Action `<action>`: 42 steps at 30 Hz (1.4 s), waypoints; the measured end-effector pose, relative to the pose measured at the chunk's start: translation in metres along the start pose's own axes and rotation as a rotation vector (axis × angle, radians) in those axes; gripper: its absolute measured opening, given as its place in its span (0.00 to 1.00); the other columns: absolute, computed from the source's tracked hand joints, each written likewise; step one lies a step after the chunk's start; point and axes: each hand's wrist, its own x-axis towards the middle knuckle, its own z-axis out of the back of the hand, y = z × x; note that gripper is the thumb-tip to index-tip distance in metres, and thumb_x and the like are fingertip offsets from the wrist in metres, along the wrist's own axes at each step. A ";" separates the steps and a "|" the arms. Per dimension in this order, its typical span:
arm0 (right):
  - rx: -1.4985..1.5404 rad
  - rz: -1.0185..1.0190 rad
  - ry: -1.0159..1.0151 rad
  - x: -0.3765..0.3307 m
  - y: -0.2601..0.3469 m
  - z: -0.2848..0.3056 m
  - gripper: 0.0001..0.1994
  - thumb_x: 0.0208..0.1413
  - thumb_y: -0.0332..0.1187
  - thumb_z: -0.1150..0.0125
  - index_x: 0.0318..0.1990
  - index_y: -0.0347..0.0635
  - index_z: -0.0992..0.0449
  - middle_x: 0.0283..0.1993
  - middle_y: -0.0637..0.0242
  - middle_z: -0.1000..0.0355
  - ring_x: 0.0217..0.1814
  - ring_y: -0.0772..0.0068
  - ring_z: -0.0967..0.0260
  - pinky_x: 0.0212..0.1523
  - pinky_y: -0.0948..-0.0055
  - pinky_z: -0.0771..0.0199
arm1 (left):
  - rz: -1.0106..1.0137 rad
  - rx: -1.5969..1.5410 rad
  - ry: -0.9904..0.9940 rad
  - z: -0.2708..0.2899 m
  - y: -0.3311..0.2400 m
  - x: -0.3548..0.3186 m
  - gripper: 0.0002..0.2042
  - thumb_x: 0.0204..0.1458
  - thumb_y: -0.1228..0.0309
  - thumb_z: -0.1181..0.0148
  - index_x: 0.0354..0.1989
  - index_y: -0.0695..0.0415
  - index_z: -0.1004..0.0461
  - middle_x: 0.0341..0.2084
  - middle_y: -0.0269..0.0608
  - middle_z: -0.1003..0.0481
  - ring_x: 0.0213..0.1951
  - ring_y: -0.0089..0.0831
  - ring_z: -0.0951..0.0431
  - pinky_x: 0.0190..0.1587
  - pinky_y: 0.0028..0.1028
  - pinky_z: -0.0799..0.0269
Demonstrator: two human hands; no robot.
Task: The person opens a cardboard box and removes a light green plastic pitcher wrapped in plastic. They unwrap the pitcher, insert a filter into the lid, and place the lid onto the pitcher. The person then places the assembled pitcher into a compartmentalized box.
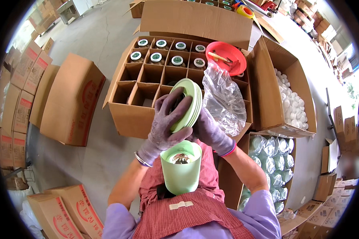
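Observation:
Both of my hands wear grey-purple gloves. My left hand (164,119) grips a pale green round ridged lid (192,104), tilted on edge, with the fingers across its left face and the thumb below. My right hand (212,130) presses against the lid's right side; its fingertips are hidden behind it. Below them, a pale green cylindrical container (181,173) stands upright on my lap against the red checked apron (147,211). Something shiny shows inside its open top.
Ahead is a divided carton (133,115) holding several white-capped bottles (156,57). On it lie a red bowl (237,51) with a tool and clear plastic bag (227,99). Right are a box of white caps (293,105) and a carton of wrapped green containers (277,161). A closed carton (70,101) stands left.

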 end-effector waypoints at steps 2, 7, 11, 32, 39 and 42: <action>0.082 -0.260 0.097 -0.009 -0.001 0.013 0.23 0.64 0.52 0.61 0.49 0.42 0.31 0.24 0.67 0.29 0.17 0.79 0.32 0.15 0.83 0.33 | -0.073 -0.003 0.185 0.010 0.012 -0.016 0.31 0.43 0.52 0.37 0.57 0.51 0.31 0.60 0.49 0.39 0.55 0.51 0.38 0.59 0.45 0.44; -0.566 -0.486 -0.118 -0.033 -0.006 0.062 0.16 0.63 0.39 0.52 0.49 0.35 0.28 0.26 0.69 0.30 0.20 0.80 0.31 0.18 0.80 0.29 | 0.089 -0.235 0.401 0.021 0.012 -0.065 0.25 0.45 0.57 0.34 0.52 0.52 0.26 0.52 0.44 0.29 0.52 0.46 0.31 0.56 0.39 0.37; -0.409 -0.179 -0.226 -0.048 -0.042 0.064 0.16 0.61 0.34 0.49 0.52 0.33 0.30 0.32 0.68 0.28 0.30 0.83 0.30 0.30 0.82 0.27 | 0.124 -0.335 0.545 0.017 0.011 -0.077 0.25 0.46 0.55 0.35 0.52 0.54 0.26 0.49 0.43 0.27 0.52 0.44 0.29 0.56 0.39 0.36; -1.570 -0.979 0.269 -0.139 0.038 0.041 0.20 0.58 0.48 0.50 0.42 0.39 0.27 0.39 0.57 0.26 0.43 0.55 0.28 0.43 0.57 0.30 | 1.338 -1.125 0.379 -0.066 -0.028 -0.210 0.23 0.61 0.58 0.53 0.54 0.66 0.35 0.45 0.39 0.28 0.46 0.24 0.29 0.51 0.23 0.34; -0.976 0.388 0.067 -0.135 0.020 0.008 0.22 0.57 0.45 0.50 0.53 0.41 0.29 0.55 0.56 0.34 0.61 0.52 0.41 0.64 0.53 0.48 | 1.386 -1.280 0.306 -0.065 -0.039 -0.153 0.17 0.61 0.63 0.52 0.53 0.59 0.32 0.43 0.36 0.25 0.45 0.28 0.25 0.48 0.28 0.29; -0.643 0.207 -0.207 -0.120 0.005 0.009 0.17 0.62 0.42 0.55 0.47 0.39 0.28 0.44 0.59 0.29 0.49 0.65 0.31 0.51 0.69 0.32 | 1.273 -1.348 0.082 -0.026 -0.039 -0.130 0.14 0.54 0.70 0.47 0.48 0.61 0.26 0.46 0.40 0.24 0.47 0.30 0.24 0.48 0.29 0.28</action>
